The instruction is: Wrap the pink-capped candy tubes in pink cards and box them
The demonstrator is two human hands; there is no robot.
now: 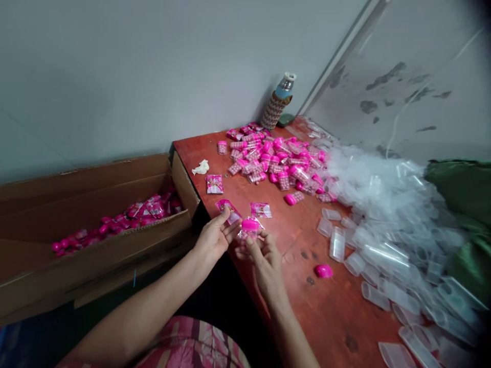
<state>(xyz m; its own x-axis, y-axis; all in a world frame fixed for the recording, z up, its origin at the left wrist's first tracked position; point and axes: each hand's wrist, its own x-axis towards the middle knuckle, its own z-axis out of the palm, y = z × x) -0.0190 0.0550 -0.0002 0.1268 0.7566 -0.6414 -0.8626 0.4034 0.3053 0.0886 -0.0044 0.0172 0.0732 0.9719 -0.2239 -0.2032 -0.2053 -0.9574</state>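
Note:
My left hand [213, 236] is closed on a pink printed packet [231, 215], pinching it between thumb and fingers at the table's near edge. Right beside it, my right hand [265, 258] grips a small clear bottle [249, 227] with a bright pink cap and pink balls inside. The bottle's cap end points away from me. Another flat pink packet [261, 209] lies just beyond the bottle, and a further pink packet [215, 184] rests farther back on the red table [303, 240]. To the right sits a loose pink cap [324, 271].
Many filled pink-capped bottles [282, 158] are heaped toward the wall. A large pile of clear plastic tubes [395, 230] covers the table's right side. On the left stands a cardboard box [169, 225] holding pink packs. A drinking bottle [276, 102] leans at the back corner.

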